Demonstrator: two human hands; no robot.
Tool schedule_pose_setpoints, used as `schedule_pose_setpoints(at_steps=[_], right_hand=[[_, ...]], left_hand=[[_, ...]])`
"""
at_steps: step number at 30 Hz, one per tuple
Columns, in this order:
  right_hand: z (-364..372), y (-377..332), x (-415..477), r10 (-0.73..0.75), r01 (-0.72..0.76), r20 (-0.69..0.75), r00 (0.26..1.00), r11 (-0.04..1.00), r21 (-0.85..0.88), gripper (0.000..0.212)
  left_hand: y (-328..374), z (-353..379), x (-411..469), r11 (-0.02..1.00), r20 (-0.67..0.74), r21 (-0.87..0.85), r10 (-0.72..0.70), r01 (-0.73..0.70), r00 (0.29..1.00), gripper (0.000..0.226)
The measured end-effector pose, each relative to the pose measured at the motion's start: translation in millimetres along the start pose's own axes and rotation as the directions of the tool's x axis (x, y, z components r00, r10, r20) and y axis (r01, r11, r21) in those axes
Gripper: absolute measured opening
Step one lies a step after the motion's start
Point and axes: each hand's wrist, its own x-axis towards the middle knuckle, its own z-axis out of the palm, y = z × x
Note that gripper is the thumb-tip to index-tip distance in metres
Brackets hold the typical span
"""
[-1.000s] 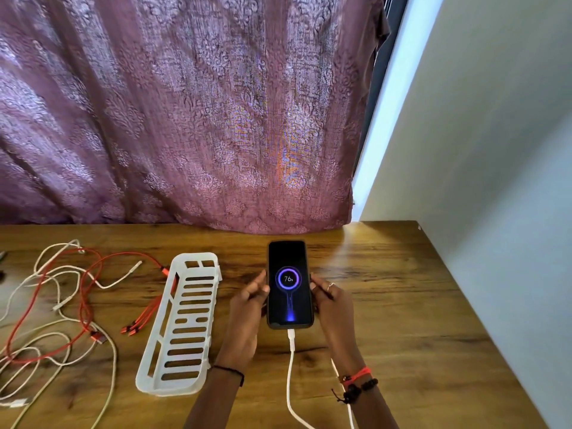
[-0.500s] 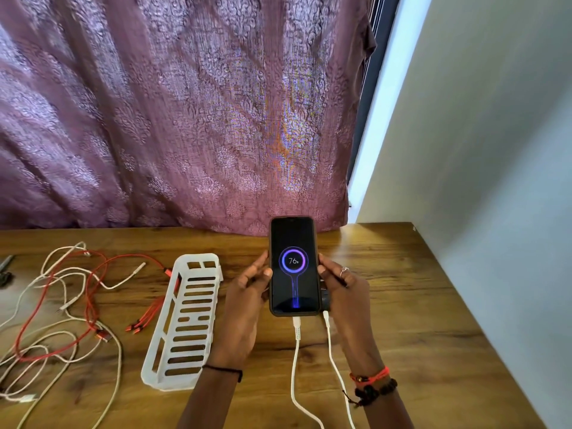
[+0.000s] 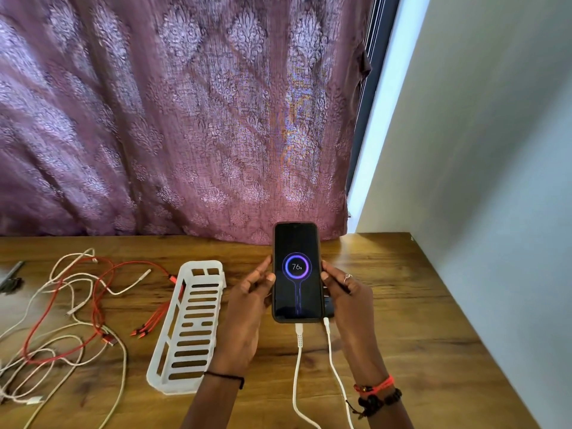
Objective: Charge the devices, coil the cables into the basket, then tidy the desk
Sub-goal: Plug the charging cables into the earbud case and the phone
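Observation:
A black phone (image 3: 296, 274) is lifted upright over the wooden desk (image 3: 418, 335), its screen showing a 76% charging ring. My left hand (image 3: 247, 314) pinches its left edge and my right hand (image 3: 351, 301) grips its right edge. A white cable (image 3: 297, 366) is plugged into the phone's bottom. Behind the phone, under my right hand, a dark device (image 3: 328, 308) peeks out with a second white cable (image 3: 335, 370) in it. The white slotted basket (image 3: 188, 329) lies empty to the left. A tangle of red and white cables (image 3: 71, 305) sprawls at the far left.
A purple patterned curtain (image 3: 185, 119) hangs behind the desk's back edge. A grey wall (image 3: 495, 181) bounds the desk on the right. A small dark object (image 3: 10, 280) lies at the left border.
The phone has risen off the desk and moved farther from me in both hands. The dark device with its second cable has come into view under my right hand.

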Motion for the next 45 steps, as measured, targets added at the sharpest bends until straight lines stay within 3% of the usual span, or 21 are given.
schedule_pose_setpoints(at_steps=[25,45], right_hand=[[-4,-8,-13,-0.106,0.106,0.005,0.994,0.994,-0.032,0.026],[-2,-2,-8,-0.076,0.076,0.007,0.997,0.995,-0.066,0.025]], left_hand=[[7,-1,-13,0.998,0.016,0.026,0.053,-0.053,0.998,0.035],[-6,-8,-3,0.992,-0.005,0.121,0.035,-0.034,0.999,0.032]])
